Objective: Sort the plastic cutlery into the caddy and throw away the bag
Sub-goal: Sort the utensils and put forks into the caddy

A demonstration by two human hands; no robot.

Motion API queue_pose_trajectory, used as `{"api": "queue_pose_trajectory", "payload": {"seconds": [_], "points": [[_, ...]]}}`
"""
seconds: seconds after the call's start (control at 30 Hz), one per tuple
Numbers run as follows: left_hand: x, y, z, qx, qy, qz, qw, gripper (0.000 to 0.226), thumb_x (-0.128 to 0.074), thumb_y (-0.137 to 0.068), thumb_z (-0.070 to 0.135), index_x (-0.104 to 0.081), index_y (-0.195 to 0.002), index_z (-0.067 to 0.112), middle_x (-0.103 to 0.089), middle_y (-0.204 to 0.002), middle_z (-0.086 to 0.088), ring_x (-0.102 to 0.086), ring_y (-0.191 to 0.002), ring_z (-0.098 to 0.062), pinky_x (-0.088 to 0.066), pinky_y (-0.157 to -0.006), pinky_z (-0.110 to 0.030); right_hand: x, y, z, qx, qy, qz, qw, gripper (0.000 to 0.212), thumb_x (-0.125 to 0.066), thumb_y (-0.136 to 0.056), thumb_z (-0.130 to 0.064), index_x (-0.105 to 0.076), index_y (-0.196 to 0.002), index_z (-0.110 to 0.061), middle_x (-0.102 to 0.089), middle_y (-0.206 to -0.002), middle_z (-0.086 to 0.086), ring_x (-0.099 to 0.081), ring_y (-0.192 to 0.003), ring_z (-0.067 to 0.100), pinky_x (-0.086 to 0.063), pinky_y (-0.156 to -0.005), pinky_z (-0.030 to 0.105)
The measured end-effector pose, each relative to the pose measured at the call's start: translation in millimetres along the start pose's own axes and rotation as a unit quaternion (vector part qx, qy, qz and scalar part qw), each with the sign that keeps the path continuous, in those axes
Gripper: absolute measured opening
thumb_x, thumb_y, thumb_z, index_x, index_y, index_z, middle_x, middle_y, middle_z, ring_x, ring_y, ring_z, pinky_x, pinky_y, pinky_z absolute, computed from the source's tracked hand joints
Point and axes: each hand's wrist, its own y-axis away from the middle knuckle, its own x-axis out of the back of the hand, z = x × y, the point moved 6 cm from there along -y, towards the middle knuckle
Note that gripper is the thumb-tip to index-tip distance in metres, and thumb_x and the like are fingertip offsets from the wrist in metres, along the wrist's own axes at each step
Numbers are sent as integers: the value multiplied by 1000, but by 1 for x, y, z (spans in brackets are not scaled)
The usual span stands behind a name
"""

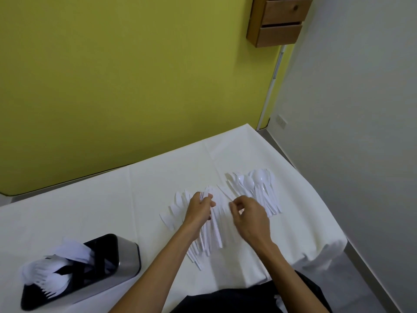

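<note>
Left hand clamps cutlery bundle, frame centre, likely batching for caddy lower left. Right hand fingers curled; hold unclear. Spoons grouped right.

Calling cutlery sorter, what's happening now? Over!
Left hand gripping pieces from the loose cutlery. Right hand over it, grasp unclear. Caddy partly filled, nothing blocking it.

No text, label, brand or number can be read anywhere.
</note>
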Motion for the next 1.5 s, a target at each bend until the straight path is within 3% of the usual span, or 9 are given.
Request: {"api": "queue_pose_trajectory", "payload": {"seconds": [0.13, 0.33, 0.6, 0.83, 1.0, 1.17, 1.27, 1.37, 1.5], "points": [[9, -4, -10, 46, 68, 11, 997, 25, -34, -96, 4, -56, -107, 7, -57, -74, -6, -59, -67, -20, -52, -62, -32, -2, -16, 30, -54, 93, 29, 994, 33, -55, -97, -27, -53, -127, -14, -54, -118, 6, -62, -92, 26, -53, -72, 35], [-10, 4, -6, 41, 57, -43, 997, 27, -37, -96, 6, -60, -110, 10, -63, -90, -9, -61, -65, -19, -49, -56, -29, -31, -7, 16, -21, 149, -52, 987, 17, -46, -99, -30, -57, -101, -17, -61, -99, -1, -55, -73, 17, -43, -61, 28], [-4, -4, -14, 16, -21, -26, 999, 43, -62, -90, 55, -58, -113, 19, -62, -103, -4, -64, -83, -18, -53, -69, -28, -18, 18, -6, 4, 7, -77, 997, 17, -63, -92, -43, -62, -98, -26, -66, -87, -11, -62, -79, 8, -51, -67, 26], [10, -7, -11, 15, -9, 14, 1000, 13, -47, -101, 24, -53, -100, 12, -57, -78, -4, -48, -61, -18, -42, -53, -28, -26, -17, 7, -28, 54, -48, 997, 27, -57, -95, -39, -62, -111, -18, -65, -103, -4, -65, -87, 15, -54, -75, 30], [10, -4, -11, 45, 76, -22, 996, 9, -49, -101, 14, -55, -98, 9, -52, -71, -7, -64, -63, -22, -60, -69, -41, -39, -27, 12, -40, 153, -92, 983, 18, -51, -96, -31, -56, -89, -15, -63, -81, -1, -61, -69, 16, -55, -66, 33], [9, -6, -14, 45, 125, -32, 991, 13, -54, -101, 21, -54, -97, 8, -48, -77, -8, -49, -56, -18, -47, -53, -31, -17, -19, 17, -64, 74, -60, 993, 12, -57, -92, -29, -60, -84, -19, -65, -76, -8, -59, -66, 8, -46, -56, 26], [3, -8, -11, 25, 53, -16, 998, 43, -60, -93, 53, -55, -109, 14, -56, -79, -5, -52, -64, -17, -47, -63, -33, -5, -2, -1, -22, 58, -40, 997, 11, -59, -91, -32, -59, -87, -23, -64, -79, -10, -59, -69, 8, -49, -60, 25], [-7, -9, -4, 33, -1, -8, 999, 70, -56, -89, 66, -41, -140, 21, -60, -127, -8, -64, -100, -24, -51, -85, -35, -7, 20, -26, 69, 87, -56, 992, 12, -58, -93, -37, -59, -93, -25, -65, -89, -10, -61, -74, 9, -50, -64, 24], [-3, -17, 3, 5, 7, 26, 1000, 37, -47, -103, 37, -50, -130, 13, -65, -107, -7, -63, -87, -22, -49, -71, -30, -11, 18, -23, 88, 38, -90, 991, 25, -57, -93, -49, -65, -102, -26, -64, -99, -11, -61, -85, 5, -47, -71, 22]]}}
